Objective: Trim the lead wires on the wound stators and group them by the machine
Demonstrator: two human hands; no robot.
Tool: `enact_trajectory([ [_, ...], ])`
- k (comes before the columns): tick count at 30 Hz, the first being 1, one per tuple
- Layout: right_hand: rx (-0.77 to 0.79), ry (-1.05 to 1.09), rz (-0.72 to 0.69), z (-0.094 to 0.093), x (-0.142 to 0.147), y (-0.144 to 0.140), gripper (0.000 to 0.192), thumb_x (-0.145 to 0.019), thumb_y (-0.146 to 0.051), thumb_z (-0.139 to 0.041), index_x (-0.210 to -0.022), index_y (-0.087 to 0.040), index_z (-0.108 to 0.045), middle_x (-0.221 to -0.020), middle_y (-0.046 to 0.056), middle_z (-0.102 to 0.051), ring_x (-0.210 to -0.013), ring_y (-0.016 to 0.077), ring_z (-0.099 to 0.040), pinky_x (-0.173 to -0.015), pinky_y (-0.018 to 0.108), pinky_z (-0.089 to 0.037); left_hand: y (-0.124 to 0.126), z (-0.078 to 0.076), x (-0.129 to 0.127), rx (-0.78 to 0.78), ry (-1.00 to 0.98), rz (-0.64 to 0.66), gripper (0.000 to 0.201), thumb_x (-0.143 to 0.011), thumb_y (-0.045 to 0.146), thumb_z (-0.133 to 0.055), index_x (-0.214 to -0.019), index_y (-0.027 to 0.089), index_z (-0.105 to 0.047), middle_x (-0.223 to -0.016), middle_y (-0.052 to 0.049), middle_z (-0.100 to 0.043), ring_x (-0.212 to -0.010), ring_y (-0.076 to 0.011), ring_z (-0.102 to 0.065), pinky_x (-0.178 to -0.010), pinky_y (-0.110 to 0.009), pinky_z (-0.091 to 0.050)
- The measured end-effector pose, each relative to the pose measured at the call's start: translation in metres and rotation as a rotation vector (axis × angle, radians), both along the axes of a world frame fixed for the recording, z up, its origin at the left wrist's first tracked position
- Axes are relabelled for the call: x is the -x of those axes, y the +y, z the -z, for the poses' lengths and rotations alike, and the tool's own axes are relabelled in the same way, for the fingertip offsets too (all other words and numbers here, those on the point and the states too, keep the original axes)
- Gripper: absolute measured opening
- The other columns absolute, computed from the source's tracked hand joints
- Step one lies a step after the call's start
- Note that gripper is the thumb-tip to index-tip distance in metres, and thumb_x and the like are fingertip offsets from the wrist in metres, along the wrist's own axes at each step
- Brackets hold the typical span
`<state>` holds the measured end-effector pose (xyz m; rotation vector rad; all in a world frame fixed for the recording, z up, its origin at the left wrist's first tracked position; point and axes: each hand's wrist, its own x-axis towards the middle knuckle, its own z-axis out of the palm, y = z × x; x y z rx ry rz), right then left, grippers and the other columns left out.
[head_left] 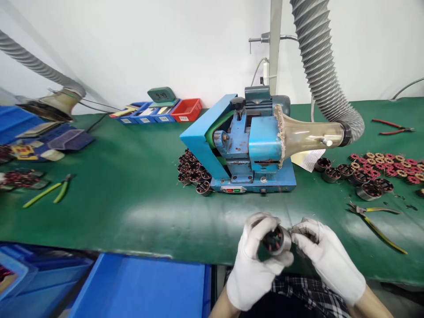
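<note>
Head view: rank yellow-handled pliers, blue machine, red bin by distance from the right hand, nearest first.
From the right hand:
1. Yellow-handled pliers, on the mat just to its right.
2. Blue machine, mid-table, ahead and left.
3. Red bin, far back by the wall, left.

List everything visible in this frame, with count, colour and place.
motor stator: one, metal with red windings, held in both hands
blue machine: one, table centre
extraction hose: one, grey, right of machine
stators: cluster, dark, left of machine
stators and windings: many, red and tan, right
pliers: yellow-handled, right
cutters: green-handled, left
bins: blue and red, back
left hand: white glove
right hand: white glove
</note>
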<state>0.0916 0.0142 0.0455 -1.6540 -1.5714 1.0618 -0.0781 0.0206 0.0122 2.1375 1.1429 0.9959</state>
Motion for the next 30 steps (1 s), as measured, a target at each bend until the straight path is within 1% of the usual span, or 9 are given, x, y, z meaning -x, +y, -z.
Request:
enact_trajectory([
  [3,0.040,0.058,-0.014,-0.002,0.000,0.002,0.025,-0.079,-0.032,-0.048,-0.057,-0.023,-0.055,-0.059,0.000,-0.055,-0.057,0.0179,-0.055,-0.053,0.028,-0.045,0.004,-0.003,0.006,0.073,-0.116,0.091,0.056,-0.067,0.015,-0.071,-0.117,0.025,-0.047,-0.119,-0.010,-0.050,-0.111,-0.0284,-0.052,-0.091,-0.044,-0.049],
  [7,-0.093,-0.084,0.026,0.001,0.002,0.000,0.022,-0.079,-0.029,-0.047,-0.064,-0.023,-0.062,-0.064,0.002,-0.062,-0.064,0.0206,-0.059,-0.062,0.033,-0.047,0.008,-0.015,0.009,0.293,-0.276,0.282,0.029,-0.072,0.011,-0.064,-0.096,0.026,-0.056,-0.096,-0.002,-0.061,-0.089,-0.0204,-0.061,-0.080,-0.036,-0.054],
  [10,-0.160,-0.108,0.048,0.003,0.003,-0.001,0.022,-0.080,-0.028,-0.046,-0.071,-0.024,-0.066,-0.070,0.004,-0.066,-0.071,0.0216,-0.060,-0.068,0.035,-0.047,0.006,-0.016,0.005,0.258,-0.289,0.204,0.021,-0.075,0.011,-0.059,-0.091,0.024,-0.059,-0.102,-0.004,-0.058,-0.094,-0.0197,-0.060,-0.083,-0.035,-0.053],
  [14,-0.041,-0.004,0.036,-0.002,0.001,0.003,0.022,-0.077,-0.030,-0.049,-0.061,-0.024,-0.061,-0.060,0.002,-0.061,-0.061,0.0199,-0.058,-0.058,0.032,-0.047,0.003,-0.005,0.000,0.150,-0.215,-0.006,0.054,-0.069,0.014,-0.069,-0.117,0.025,-0.049,-0.116,-0.008,-0.051,-0.111,-0.0255,-0.051,-0.093,-0.043,-0.048],
  [19,-0.007,0.028,0.073,-0.002,0.003,0.006,0.024,-0.075,-0.036,-0.050,-0.058,-0.023,-0.060,-0.056,0.003,-0.060,-0.056,0.0207,-0.056,-0.055,0.033,-0.047,0.004,0.000,-0.001,0.392,-0.357,0.115,0.039,-0.073,0.013,-0.063,-0.108,0.025,-0.053,-0.108,-0.006,-0.057,-0.089,-0.0191,-0.062,-0.068,-0.029,-0.057],
  [22,-0.033,-0.002,0.069,-0.001,0.005,0.006,0.023,-0.076,-0.035,-0.050,-0.061,-0.022,-0.063,-0.060,0.004,-0.063,-0.061,0.0217,-0.058,-0.062,0.035,-0.048,0.004,-0.003,0.000,0.231,-0.366,0.116,0.022,-0.074,0.009,-0.059,-0.090,0.024,-0.057,-0.099,-0.004,-0.059,-0.096,-0.0204,-0.061,-0.079,-0.034,-0.054],
  [25,0.017,0.062,0.034,0.000,0.004,0.006,0.023,-0.076,-0.035,-0.051,-0.061,-0.021,-0.063,-0.060,0.003,-0.062,-0.059,0.0201,-0.057,-0.058,0.032,-0.048,0.005,-0.003,0.002,0.092,-0.247,0.066,0.040,-0.071,0.012,-0.066,-0.107,0.025,-0.052,-0.106,-0.007,-0.056,-0.111,-0.0260,-0.052,-0.093,-0.044,-0.046],
  [27,0.039,0.078,0.012,0.004,0.003,0.006,0.024,-0.077,-0.034,-0.050,-0.059,-0.021,-0.061,-0.059,0.003,-0.060,-0.057,0.0186,-0.056,-0.054,0.030,-0.047,0.007,-0.002,0.005,0.170,-0.212,0.122,0.055,-0.066,0.015,-0.073,-0.114,0.024,-0.048,-0.111,-0.008,-0.055,-0.111,-0.0265,-0.052,-0.093,-0.044,-0.046],
  [30,-0.062,-0.013,0.058,0.017,0.004,0.004,0.024,-0.079,-0.032,-0.047,-0.065,-0.021,-0.064,-0.065,0.004,-0.063,-0.063,0.0200,-0.058,-0.062,0.032,-0.047,0.010,0.000,0.006,0.380,-0.311,0.264,0.036,-0.069,0.011,-0.069,-0.099,0.022,-0.054,-0.096,-0.003,-0.059,-0.092,-0.0194,-0.059,-0.082,-0.034,-0.051],
])
